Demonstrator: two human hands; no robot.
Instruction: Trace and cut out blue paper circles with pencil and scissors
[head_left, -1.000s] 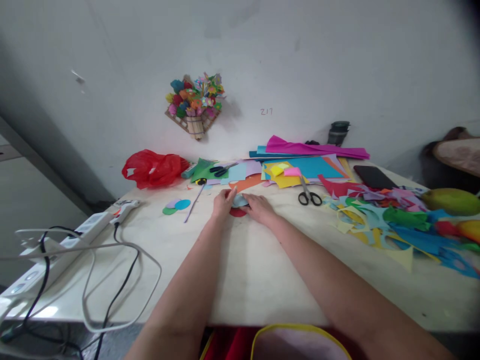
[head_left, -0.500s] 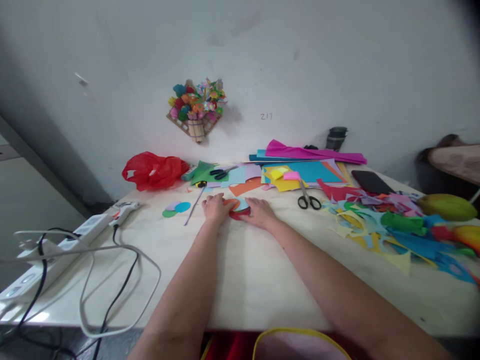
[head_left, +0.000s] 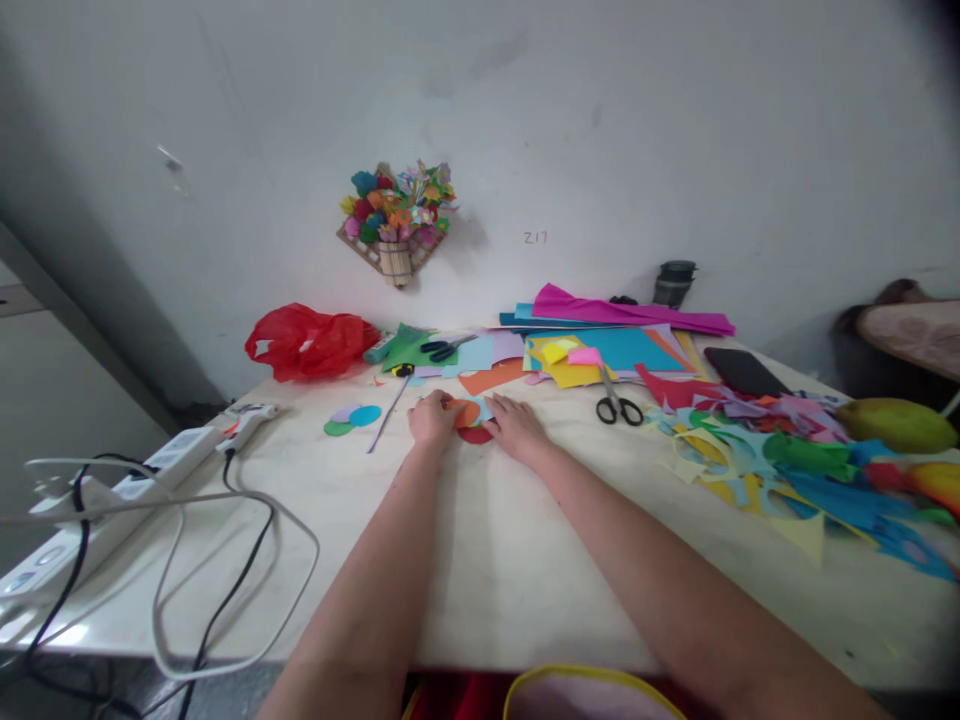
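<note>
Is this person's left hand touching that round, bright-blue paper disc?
Apart. The head view plainly shows pale tabletop and a thin lilac strip between the left hand and the round, bright-blue paper disc.

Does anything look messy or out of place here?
Yes: the scraps at the right lie jumbled beside fruit, and the cables at the left loop loosely, drooping off the table.
</note>
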